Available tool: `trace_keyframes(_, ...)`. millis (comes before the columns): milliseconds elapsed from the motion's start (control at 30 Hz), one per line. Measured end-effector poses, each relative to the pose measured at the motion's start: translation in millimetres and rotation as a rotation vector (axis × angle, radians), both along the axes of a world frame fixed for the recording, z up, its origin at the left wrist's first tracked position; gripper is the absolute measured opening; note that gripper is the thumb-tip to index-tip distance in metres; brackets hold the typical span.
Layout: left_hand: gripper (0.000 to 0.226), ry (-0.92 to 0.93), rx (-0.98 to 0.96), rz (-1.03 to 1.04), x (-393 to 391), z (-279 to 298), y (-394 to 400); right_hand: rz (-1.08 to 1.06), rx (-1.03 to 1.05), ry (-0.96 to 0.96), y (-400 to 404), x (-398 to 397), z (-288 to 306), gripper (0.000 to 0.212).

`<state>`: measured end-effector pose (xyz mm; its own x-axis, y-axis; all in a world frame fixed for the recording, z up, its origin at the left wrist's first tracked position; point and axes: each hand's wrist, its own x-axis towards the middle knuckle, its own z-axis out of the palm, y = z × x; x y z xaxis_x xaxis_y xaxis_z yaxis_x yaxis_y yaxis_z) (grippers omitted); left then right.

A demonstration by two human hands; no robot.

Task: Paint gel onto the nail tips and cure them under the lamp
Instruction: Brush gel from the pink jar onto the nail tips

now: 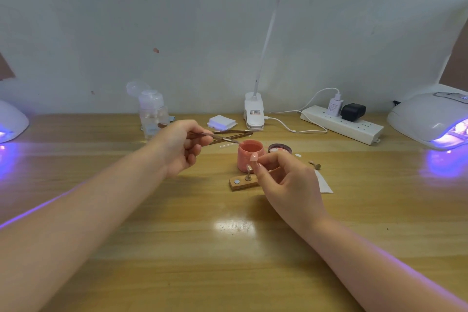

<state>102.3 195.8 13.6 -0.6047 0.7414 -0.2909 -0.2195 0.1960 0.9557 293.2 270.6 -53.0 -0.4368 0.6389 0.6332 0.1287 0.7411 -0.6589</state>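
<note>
A person sits at a wooden table (228, 261), seen from their own head. The right hand (288, 180) pinches a small nail tip (254, 158) on its stand between curled thumb and fingers, holding it up just in front of an open pink gel pot (250, 156). The left hand (181, 149) grips a thin brush (215, 136), fingers curled round the handle, with the bristle end at the rim of the pot.

The nail tip looks very light, thin and rigid, likely brittle plastic, and slippery once wet with gel. It is best held by the stand beneath it, never by the painted face.

The tip is small, pale pink and glossy, tapering to a soft point. A wooden holder block (244, 182) with round metal spots lies on the table just below it. A curing lamp (430, 119) glows violet at the far right, well apart from the hands; another glows at the far left.
</note>
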Motion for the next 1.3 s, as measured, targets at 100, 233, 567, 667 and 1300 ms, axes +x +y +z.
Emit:
trace_keyframes(100,0.017,-0.056,0.010,0.022,-2,-11,-4,0.009,0.001,0.005,0,0,0,0.020)
trace_keyframes(233,0.013,-0.037,0.150,0.117,-1,-19,-14,0.006,-0.010,0.005,1,-1,-2,0.011)
trace_keyframes(567,0.020,0.831,0.464,-0.094,52,-35,-64,-0.011,-0.062,-0.010,2,1,0,0.004)
trace_keyframes(667,0.019,1.008,0.484,-0.133,58,-38,-65,-0.016,-0.043,-0.012,1,2,1,0.006)
trace_keyframes(1300,0.018,1.007,0.519,-0.149,61,-41,-71,-0.009,-0.088,-0.005,1,3,2,0.014)
